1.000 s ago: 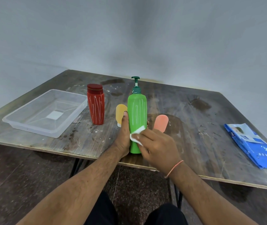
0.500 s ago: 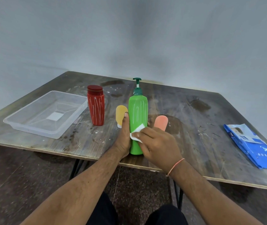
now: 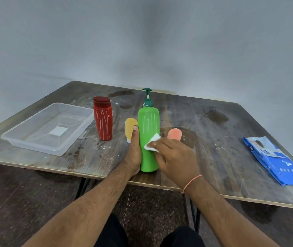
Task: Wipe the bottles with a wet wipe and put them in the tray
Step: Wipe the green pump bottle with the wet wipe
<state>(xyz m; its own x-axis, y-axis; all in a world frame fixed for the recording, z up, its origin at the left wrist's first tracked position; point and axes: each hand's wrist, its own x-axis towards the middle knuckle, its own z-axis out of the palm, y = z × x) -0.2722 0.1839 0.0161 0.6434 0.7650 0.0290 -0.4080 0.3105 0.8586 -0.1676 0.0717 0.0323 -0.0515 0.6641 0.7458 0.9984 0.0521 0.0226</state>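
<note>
Nearest, at the front edge of the wooden table (image 3: 213,136), a green pump bottle (image 3: 149,122) stands upright, its glossy body streaked with pale marks and topped by a dark green pump head. Left hand (image 3: 133,154): wrapped around the bottle's lower left side, thumb extended up along the body. Right hand (image 3: 174,157): fingers curled, pinching a folded white wet wipe (image 3: 152,144) and pressing it against the bottle's right side at about mid-height. Just behind the hands, a small yellow bottle (image 3: 129,127) and a small orange bottle (image 3: 174,134) show at either side of the green one, both partly hidden. Farther left stands a red bottle (image 3: 103,120) with white streaks, upright beside a clear plastic tray (image 3: 33,145). A blue wipes packet (image 3: 274,161) lies flat well apart, at the right edge.
</note>
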